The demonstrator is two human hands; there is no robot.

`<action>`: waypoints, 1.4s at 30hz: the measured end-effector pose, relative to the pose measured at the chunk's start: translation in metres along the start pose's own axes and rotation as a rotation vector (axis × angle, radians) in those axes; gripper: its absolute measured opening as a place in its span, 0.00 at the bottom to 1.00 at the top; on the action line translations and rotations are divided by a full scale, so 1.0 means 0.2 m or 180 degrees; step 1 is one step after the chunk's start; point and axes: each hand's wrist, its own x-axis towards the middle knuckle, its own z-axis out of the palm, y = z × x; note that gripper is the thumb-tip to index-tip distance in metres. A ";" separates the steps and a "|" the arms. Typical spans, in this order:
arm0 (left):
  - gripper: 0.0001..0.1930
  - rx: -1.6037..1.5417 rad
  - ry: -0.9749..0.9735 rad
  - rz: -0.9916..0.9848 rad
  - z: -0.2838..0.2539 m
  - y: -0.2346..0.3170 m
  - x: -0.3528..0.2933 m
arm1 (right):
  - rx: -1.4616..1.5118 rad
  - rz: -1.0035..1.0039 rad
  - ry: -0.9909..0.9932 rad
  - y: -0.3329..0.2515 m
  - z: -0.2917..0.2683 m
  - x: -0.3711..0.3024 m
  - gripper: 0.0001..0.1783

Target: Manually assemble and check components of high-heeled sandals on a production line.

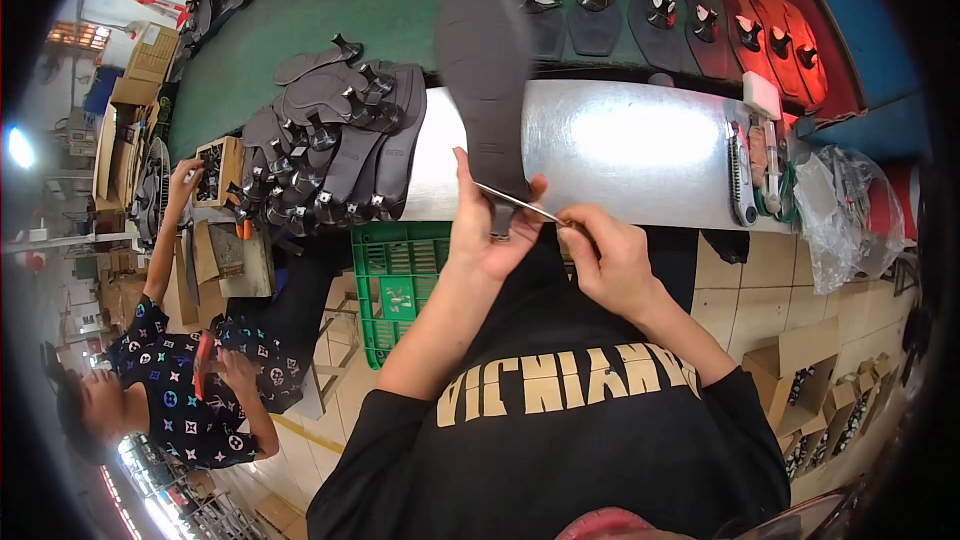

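My left hand (482,240) grips a dark brown shoe sole (487,70) by its heel end, and the long flat part points up and away over the steel worktop. My right hand (612,258) pinches a thin metal rod-like tool (518,202) that crosses the sole's heel end, its far tip beside my left fingers. The tool's exact kind is not clear, and its near end is hidden in my right fingers. To the left lies a heap of similar dark soles (345,155) with small black heels attached.
Behind the steel worktop (625,155) runs a green belt (400,0) with a row of heeled soles (655,15). A utility knife (740,175) and a plastic bag (845,205) are at right. A green crate (400,290) stands below. At left a co-worker (200,370) reaches to a parts box (215,170).
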 end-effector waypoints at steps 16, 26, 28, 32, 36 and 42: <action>0.33 -0.0421 -0.0067 0.1995 -0.20 1.04 -0.13 | 0.0497 0.0133 -0.0173 -0.03 0.02 0.05 0.02; 0.27 0.1935 0.2508 0.4884 -0.55 1.47 -0.45 | 0.0119 0.0647 0.0541 0.29 -0.30 0.12 0.03; 0.25 0.2380 0.2174 0.5435 -0.38 1.28 -0.35 | -0.0596 0.0371 0.1021 0.36 -0.36 0.15 0.06; 0.21 0.3274 0.0731 0.5065 0.07 0.82 0.07 | -0.1481 0.0454 0.1269 0.46 -0.49 0.17 0.14; 0.24 0.4062 -0.0258 0.3880 0.36 0.60 0.68 | -0.1949 0.0631 0.1036 0.54 -0.56 0.13 0.18; 0.25 0.6324 0.1204 0.3985 0.54 0.29 1.34 | -0.2264 0.0599 0.0920 0.48 -0.54 0.12 0.27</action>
